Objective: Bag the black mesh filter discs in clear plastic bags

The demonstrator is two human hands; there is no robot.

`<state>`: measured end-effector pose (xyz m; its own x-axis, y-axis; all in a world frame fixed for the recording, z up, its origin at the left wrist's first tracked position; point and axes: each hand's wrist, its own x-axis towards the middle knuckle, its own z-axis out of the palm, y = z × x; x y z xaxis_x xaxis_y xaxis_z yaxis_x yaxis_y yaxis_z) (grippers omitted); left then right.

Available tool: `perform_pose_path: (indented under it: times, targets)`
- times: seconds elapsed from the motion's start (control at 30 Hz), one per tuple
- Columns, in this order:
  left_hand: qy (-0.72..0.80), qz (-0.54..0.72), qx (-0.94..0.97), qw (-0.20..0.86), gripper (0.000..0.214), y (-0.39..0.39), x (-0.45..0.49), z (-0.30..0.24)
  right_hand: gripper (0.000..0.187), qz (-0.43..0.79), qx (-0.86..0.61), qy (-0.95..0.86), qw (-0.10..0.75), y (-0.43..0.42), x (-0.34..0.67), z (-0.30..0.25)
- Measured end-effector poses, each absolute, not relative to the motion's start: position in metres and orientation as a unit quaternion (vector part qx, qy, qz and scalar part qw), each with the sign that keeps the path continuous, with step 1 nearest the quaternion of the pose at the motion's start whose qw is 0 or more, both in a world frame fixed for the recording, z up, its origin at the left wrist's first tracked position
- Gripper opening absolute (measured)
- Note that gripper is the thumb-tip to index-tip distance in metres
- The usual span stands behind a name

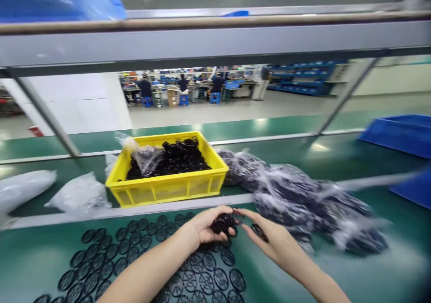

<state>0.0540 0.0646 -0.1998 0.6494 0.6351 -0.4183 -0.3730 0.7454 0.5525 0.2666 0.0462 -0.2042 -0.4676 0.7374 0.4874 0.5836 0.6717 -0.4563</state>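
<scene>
Black spoked discs (208,263), a tangled clump (222,223) cupped in the left hand (207,226), one pinched by the right hand (272,239)

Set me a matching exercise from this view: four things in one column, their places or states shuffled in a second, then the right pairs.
Things:
1. left hand
2. yellow plastic crate
3. blue plastic tray
4. black spoked discs

Places or states:
A. at the far right of the view
B. spread in rows on the green work surface
C. closed around a clump of black rings
D. beyond the metal rail, holding a heap of black rings

Pairs: 1-C, 2-D, 3-A, 4-B.
</scene>
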Motion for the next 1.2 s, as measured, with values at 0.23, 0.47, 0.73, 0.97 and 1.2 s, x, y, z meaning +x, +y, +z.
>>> perform_pose_path:
  times: [0.23,0.47,0.73,0.97,1.2]
  targets:
    - [0.322,0.349,0.238,0.848,0.036,0.001,-0.038,-0.185,0.038,-0.084,-0.071,-0.95,0.294,0.074,0.196,-0.191]
    - [0.361,0.578,0.18,0.709,0.034,-0.146,-0.165,-0.165,0.037,0.29,-0.176,-0.905,0.257,0.033,0.045,-0.152]
    - [0.413,0.781,0.07,0.464,0.022,-0.249,-0.336,-0.226,0.052,0.538,-0.145,-0.83,0.02,-0.057,-0.126,-0.136]
    - [0.373,0.758,0.082,0.529,0.027,-0.238,-0.366,-0.271,0.037,0.564,-0.122,-0.817,-0.012,-0.105,-0.318,-0.14]
    - [0.357,0.754,0.01,0.551,0.027,-0.224,-0.38,-0.285,0.03,0.53,-0.184,-0.822,-0.094,-0.153,-0.5,-0.188]
